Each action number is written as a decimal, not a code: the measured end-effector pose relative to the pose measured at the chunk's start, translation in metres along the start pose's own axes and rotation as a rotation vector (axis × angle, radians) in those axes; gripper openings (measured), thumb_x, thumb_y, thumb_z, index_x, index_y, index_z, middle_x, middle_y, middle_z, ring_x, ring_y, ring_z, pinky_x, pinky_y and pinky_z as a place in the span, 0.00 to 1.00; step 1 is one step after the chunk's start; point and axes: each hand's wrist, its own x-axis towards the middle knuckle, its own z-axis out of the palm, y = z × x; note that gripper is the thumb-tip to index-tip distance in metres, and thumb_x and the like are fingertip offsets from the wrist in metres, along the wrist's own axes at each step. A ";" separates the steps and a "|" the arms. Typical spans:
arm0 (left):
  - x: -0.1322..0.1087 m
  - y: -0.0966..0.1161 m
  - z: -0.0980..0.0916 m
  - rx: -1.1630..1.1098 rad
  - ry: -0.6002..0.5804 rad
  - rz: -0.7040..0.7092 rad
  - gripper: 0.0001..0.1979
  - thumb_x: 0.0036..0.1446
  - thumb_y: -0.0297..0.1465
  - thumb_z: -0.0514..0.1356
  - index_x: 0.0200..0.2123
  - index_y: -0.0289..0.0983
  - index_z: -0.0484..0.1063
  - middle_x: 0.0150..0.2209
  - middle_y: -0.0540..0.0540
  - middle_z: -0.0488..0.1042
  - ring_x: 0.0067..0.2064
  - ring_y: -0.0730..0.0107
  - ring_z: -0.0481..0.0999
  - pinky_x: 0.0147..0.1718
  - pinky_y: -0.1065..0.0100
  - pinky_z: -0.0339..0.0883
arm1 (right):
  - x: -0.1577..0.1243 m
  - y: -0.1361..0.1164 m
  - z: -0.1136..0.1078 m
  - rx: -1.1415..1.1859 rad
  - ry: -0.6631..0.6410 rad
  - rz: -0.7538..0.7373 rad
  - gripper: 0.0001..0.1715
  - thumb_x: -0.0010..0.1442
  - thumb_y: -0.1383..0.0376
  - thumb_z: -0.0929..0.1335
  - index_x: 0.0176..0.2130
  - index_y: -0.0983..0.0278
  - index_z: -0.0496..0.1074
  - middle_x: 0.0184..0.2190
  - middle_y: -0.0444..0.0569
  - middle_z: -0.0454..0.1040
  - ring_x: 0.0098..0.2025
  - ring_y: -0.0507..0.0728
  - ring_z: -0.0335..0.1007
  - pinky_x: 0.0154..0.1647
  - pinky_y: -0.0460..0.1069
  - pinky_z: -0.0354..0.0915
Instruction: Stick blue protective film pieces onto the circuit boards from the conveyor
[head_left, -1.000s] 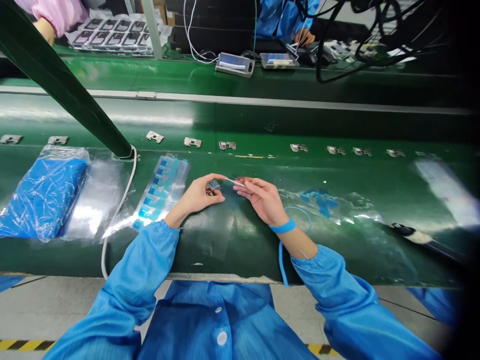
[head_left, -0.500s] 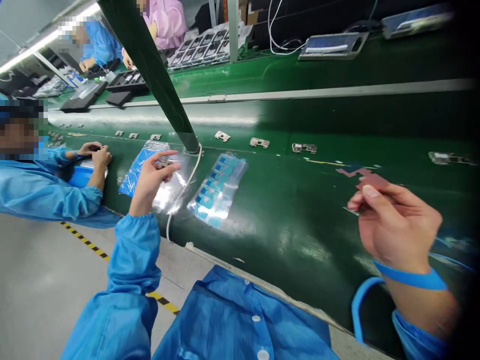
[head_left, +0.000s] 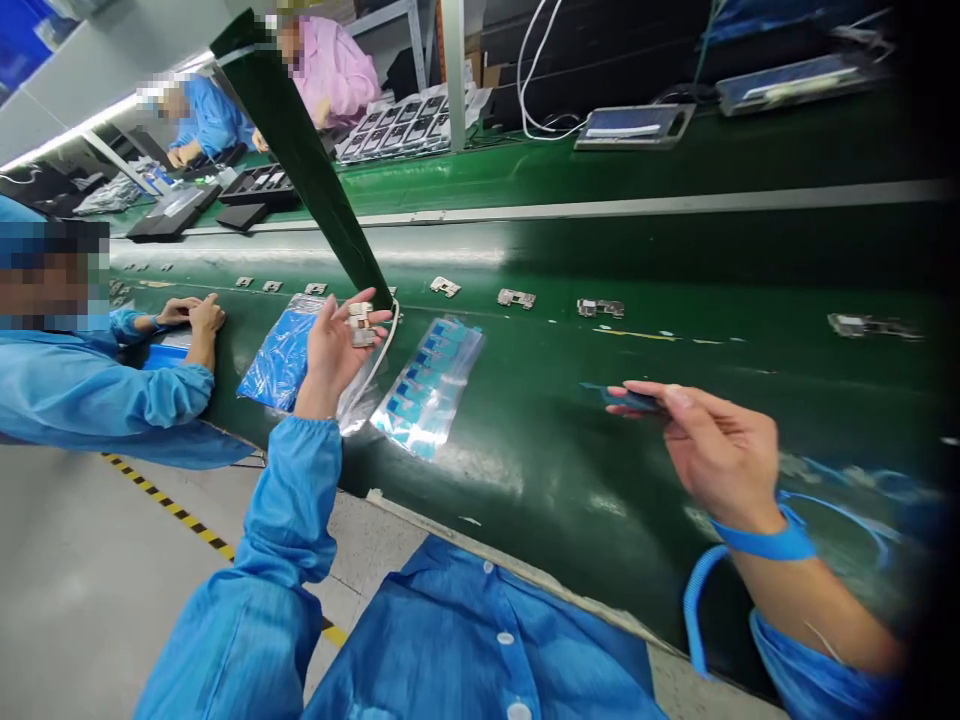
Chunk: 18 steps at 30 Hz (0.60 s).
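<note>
Green bench (head_left: 540, 540) crosses the view, its worn front edge above a pale floor (head_left: 60, 530). Nearest: the wearer's blue coat (head_left: 465, 640). Right hand (head_left: 705, 440), with a blue strap (head_left: 769, 541) at the wrist, pinches a thin, dark-blue film (head_left: 639, 402) between thumb and fingers, raised over bare bench. Left hand (head_left: 336, 350), palm up, fingers loosely curled, holds a small metallic board (head_left: 361, 326) against its fingers; thumb pressure cannot be judged. Beside it, right: sticker sheet (head_left: 429, 388), flat, blue pieces attached. Left: blue bag (head_left: 279, 352), in clear wrap, partly behind the hand. Beyond these, spaced boards (head_left: 516, 298) lie in a line; a slanting green post (head_left: 307, 170) stands among them. Co-worker at far left, blue sleeves (head_left: 105, 385), hands together. Past the pale rail (head_left: 600, 205): phone tray (head_left: 405, 128), with a person in pink (head_left: 345, 70) behind.
</note>
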 end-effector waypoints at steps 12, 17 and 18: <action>-0.039 -0.171 0.208 0.018 -0.434 -0.065 0.37 0.53 0.40 0.83 0.62 0.38 0.76 0.46 0.45 0.84 0.39 0.74 0.80 0.41 0.68 0.73 | 0.003 0.002 0.013 0.312 0.079 0.276 0.25 0.51 0.49 0.88 0.38 0.56 0.80 0.39 0.45 0.87 0.42 0.58 0.88 0.51 0.55 0.83; -0.048 -0.175 0.203 0.008 -0.368 -0.043 0.32 0.55 0.42 0.82 0.58 0.39 0.79 0.41 0.49 0.82 0.32 0.78 0.76 0.36 0.70 0.73 | -0.008 0.010 0.019 0.162 0.000 0.297 0.24 0.56 0.47 0.86 0.37 0.58 0.82 0.36 0.44 0.82 0.33 0.53 0.77 0.39 0.51 0.77; -0.048 -0.172 0.201 0.029 -0.361 -0.043 0.30 0.55 0.42 0.82 0.57 0.39 0.80 0.39 0.50 0.80 0.31 0.78 0.75 0.35 0.70 0.73 | -0.009 0.011 0.018 0.097 -0.023 0.267 0.23 0.58 0.46 0.85 0.38 0.58 0.81 0.35 0.44 0.81 0.33 0.53 0.76 0.39 0.52 0.76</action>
